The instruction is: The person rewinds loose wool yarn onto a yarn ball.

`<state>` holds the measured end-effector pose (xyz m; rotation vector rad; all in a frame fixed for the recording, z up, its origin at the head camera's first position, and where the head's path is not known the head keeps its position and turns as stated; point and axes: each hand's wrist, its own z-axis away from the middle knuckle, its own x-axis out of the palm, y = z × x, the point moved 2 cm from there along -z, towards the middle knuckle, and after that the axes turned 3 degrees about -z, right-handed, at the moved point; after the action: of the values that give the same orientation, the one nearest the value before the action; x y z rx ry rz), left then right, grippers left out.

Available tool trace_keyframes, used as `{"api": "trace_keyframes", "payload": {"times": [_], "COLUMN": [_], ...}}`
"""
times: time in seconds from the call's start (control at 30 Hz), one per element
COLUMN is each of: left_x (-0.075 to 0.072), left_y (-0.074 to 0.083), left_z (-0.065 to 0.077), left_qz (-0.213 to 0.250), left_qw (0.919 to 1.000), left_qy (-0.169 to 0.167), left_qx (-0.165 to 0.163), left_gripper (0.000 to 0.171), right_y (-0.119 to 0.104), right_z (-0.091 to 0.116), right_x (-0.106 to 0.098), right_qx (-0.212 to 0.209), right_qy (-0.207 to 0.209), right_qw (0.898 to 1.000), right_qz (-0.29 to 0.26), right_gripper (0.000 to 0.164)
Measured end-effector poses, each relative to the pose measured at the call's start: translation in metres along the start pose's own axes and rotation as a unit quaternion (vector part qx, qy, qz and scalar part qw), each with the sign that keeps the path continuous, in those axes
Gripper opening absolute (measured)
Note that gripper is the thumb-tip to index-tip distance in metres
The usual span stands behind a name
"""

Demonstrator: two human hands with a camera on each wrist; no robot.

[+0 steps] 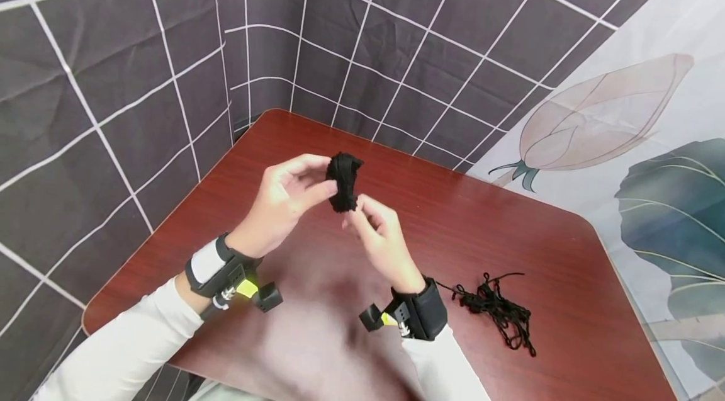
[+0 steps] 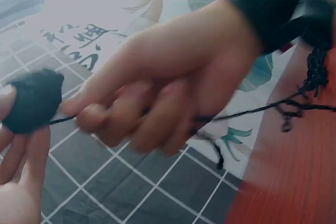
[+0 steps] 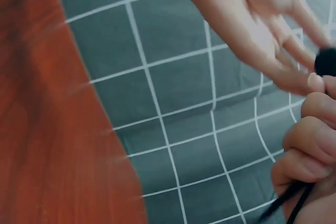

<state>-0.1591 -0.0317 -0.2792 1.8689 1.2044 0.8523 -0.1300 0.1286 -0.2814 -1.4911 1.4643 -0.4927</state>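
Note:
A small wound bundle of black cord (image 1: pixel 343 182) is held above the table by my left hand (image 1: pixel 281 199), thumb on the near side and fingers behind it. Close below it, my right hand (image 1: pixel 381 238) pinches the strand between thumb and forefinger. In the left wrist view, a short length of black strand (image 2: pixel 64 119) runs taut from the bundle into the right hand (image 2: pixel 157 87); the other fingers curl around it. From that hand the strand trails to a loose tangle of black cord (image 1: pixel 498 313) on the table's right side.
The reddish-brown wooden table (image 1: pixel 272 136) has rounded corners. A dark grey curtain with a white grid (image 1: pixel 351 23) hangs behind and to the left. At the right is a pale cloth with a leaf and flower print (image 1: pixel 595 118). Each wrist wears a black strap with a small camera.

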Motion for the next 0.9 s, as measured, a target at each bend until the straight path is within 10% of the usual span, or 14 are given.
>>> {"api": "trace_keyframes", "payload": {"times": [0.2, 0.37, 0.57, 0.73, 0.9], "left_x": [-0.002, 0.005, 0.009, 0.008, 0.000], "left_y": [-0.003, -0.006, -0.005, -0.003, -0.002], "left_z": [-0.004, 0.004, 0.013, 0.010, 0.001], "left_qz": [-0.060, -0.039, 0.035, 0.070, 0.003], "left_qw": [0.9979, 0.9985, 0.9936, 0.9948, 0.9999], "left_qy": [0.023, -0.038, -0.104, -0.073, 0.006], "left_qx": [0.006, -0.010, -0.029, -0.012, 0.014], "left_gripper": [0.031, 0.031, 0.032, 0.030, 0.031], "right_y": [-0.018, -0.040, -0.012, 0.022, 0.024], "right_z": [0.008, -0.020, -0.041, -0.023, 0.004], "right_x": [-0.004, -0.021, -0.028, -0.011, 0.008], "right_qx": [-0.115, -0.171, -0.067, 0.037, 0.009], "right_qy": [-0.047, 0.002, 0.016, 0.013, -0.008], "right_qw": [0.983, 0.968, 0.997, 0.995, 1.000], "right_qz": [0.138, 0.182, 0.027, -0.093, -0.015], "right_gripper": [0.017, 0.014, 0.018, 0.025, 0.026]}}
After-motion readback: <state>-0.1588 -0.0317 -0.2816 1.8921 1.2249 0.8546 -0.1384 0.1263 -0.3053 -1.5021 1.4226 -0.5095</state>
